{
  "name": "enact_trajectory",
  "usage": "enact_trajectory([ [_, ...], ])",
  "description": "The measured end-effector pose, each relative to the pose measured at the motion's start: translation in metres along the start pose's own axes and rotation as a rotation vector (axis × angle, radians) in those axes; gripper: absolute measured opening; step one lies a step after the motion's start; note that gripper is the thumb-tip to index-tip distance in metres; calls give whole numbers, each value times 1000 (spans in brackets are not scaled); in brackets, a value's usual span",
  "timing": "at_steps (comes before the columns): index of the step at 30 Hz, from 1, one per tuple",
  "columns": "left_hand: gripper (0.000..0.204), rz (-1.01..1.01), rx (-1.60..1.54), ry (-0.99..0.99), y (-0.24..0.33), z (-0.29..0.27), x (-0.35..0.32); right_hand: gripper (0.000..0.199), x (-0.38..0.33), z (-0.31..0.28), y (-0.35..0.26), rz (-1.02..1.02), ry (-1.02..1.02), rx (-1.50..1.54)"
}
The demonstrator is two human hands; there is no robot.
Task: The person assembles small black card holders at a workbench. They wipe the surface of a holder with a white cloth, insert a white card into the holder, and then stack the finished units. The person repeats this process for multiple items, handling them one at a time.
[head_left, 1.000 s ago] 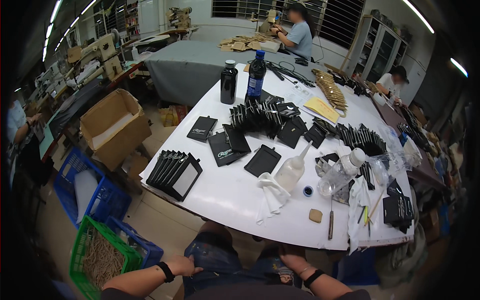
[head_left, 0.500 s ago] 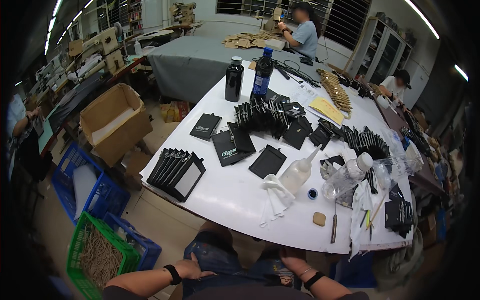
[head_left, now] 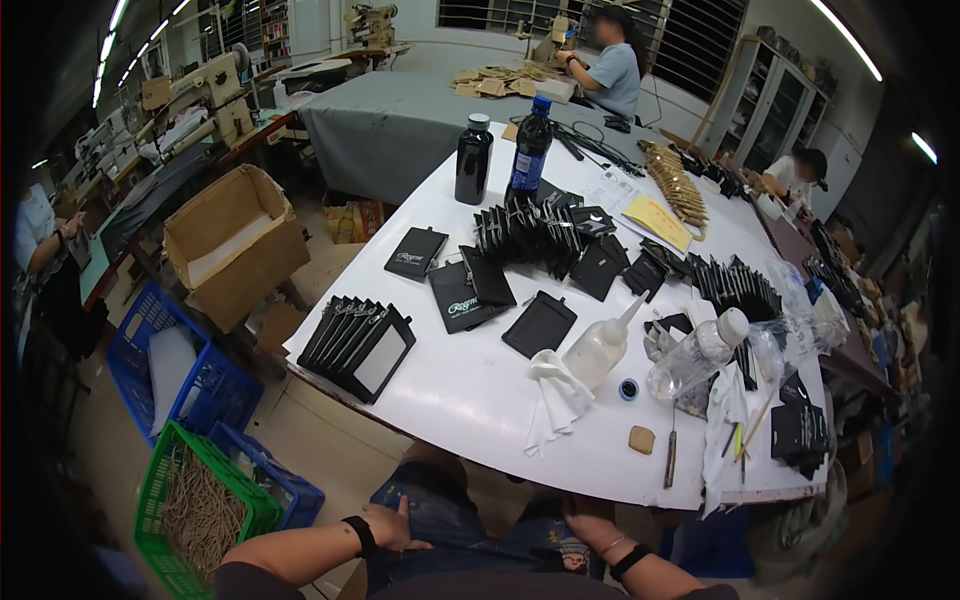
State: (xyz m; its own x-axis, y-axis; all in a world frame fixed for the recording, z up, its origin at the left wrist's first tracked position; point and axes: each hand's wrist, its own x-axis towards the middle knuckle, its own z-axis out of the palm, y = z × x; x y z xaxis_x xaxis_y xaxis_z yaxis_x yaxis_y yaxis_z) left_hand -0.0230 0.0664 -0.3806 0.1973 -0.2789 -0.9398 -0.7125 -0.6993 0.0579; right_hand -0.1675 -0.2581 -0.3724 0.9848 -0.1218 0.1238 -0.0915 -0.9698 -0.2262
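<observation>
My left hand [head_left: 394, 527] rests on my left thigh, its thumb and fingers apart and nothing held. Over the right thigh lies my right hand [head_left: 588, 524], flat against the denim shorts [head_left: 445, 510]; part of its fingers is hidden. Both hands are below the white table [head_left: 480, 420], touching nothing on it. A row of black card holders [head_left: 350, 345] stands at the table's left corner. Single black holders [head_left: 538, 324] lie flat in the middle, near a fanned bunch [head_left: 525, 235]. A white squeeze bottle [head_left: 597, 350] with a long nozzle stands beside a crumpled white cloth [head_left: 557, 400].
A small blue-rimmed pot [head_left: 628, 389], a tan block [head_left: 641, 439], a thin tool [head_left: 670, 460] and a clear bottle [head_left: 700, 355] are along the near right. Two dark bottles [head_left: 472, 165] stand farther back. Crates [head_left: 165, 520] and a cardboard box [head_left: 235, 245] sit left. Other people work around.
The view has shifted slightly, so the table's things sit a little farther right. My hands stay on my thighs, the left forearm only slightly moved. Nothing on the table was taken or put down.
</observation>
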Motion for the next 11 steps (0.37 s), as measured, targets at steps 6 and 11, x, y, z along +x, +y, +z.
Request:
enact_trajectory([
  [6, 102, 13, 55, 1, 7, -26, -4, 23, 7, -9, -6, -20, 50, 3],
  [11, 79, 133, 249, -151, 19, -59, -6, 29, -3, 3, 4, 9, -67, 30],
])
